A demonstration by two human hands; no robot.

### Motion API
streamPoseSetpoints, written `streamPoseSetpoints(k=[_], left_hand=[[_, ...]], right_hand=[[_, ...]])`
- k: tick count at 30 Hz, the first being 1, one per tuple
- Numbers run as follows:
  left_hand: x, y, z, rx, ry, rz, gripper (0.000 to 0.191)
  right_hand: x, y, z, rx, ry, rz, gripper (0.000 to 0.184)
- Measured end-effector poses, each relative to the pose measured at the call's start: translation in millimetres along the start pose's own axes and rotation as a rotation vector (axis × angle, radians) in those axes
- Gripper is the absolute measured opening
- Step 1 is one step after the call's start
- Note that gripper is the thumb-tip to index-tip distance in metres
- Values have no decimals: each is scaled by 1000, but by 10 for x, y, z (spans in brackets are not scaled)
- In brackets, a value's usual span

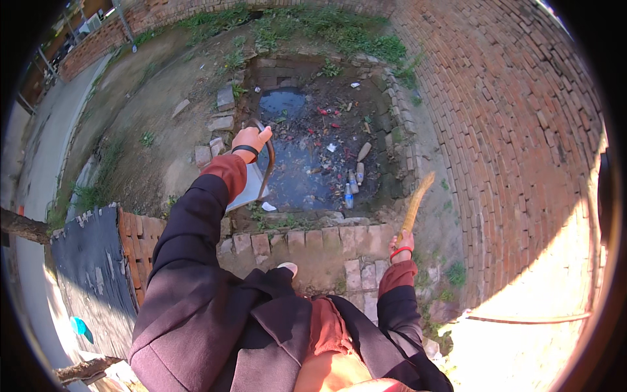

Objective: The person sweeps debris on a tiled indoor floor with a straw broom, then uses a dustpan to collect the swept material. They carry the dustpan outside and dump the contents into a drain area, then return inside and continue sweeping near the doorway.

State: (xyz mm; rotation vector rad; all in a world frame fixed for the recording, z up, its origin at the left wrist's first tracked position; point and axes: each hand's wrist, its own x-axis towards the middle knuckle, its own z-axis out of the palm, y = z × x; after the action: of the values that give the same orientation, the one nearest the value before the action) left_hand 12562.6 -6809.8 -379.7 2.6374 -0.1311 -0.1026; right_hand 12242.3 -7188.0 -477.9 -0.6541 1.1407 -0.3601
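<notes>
My left hand (251, 138), with a black band at its wrist, is closed around a bent metal handle (271, 166). Below that hand shows part of a pale, flat-sided pan, seemingly a dustpan (249, 188), partly hidden by my sleeve. It hangs at the near left edge of a brick-lined pit (313, 215). In my right hand (402, 243), which wears a red band, is a yellowish straw hand broom (417, 203), its far end pointing up and away. The broom lies to the right of the pit's near corner, held apart from the pan.
Dark water (299, 171), litter and several plastic bottles (349, 196) lie in the pit. Loose bricks (225, 98) line its left rim. A brick wall (499, 127) rises on the right. At lower left is a dark-sheeted brick structure (93, 264). Weeds (333, 29) grow beyond.
</notes>
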Motion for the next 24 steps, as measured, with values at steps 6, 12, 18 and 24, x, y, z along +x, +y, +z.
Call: streamPoseSetpoints(k=[6, 12, 18, 24], left_hand=[[123, -302, -6, -381, 244, -348, 58], [170, -348, 420, -687, 399, -410, 60], [322, -198, 25, -649, 367, -236, 58], [-291, 530, 16, -579, 293, -290, 56]], right_hand=[[594, 340, -443, 401, 151, 144, 15], [-414, 1347, 1350, -431, -478, 463, 23], [115, 605, 1044, -173, -207, 294, 17], [-105, 1163, 677, -68, -70, 421, 12]])
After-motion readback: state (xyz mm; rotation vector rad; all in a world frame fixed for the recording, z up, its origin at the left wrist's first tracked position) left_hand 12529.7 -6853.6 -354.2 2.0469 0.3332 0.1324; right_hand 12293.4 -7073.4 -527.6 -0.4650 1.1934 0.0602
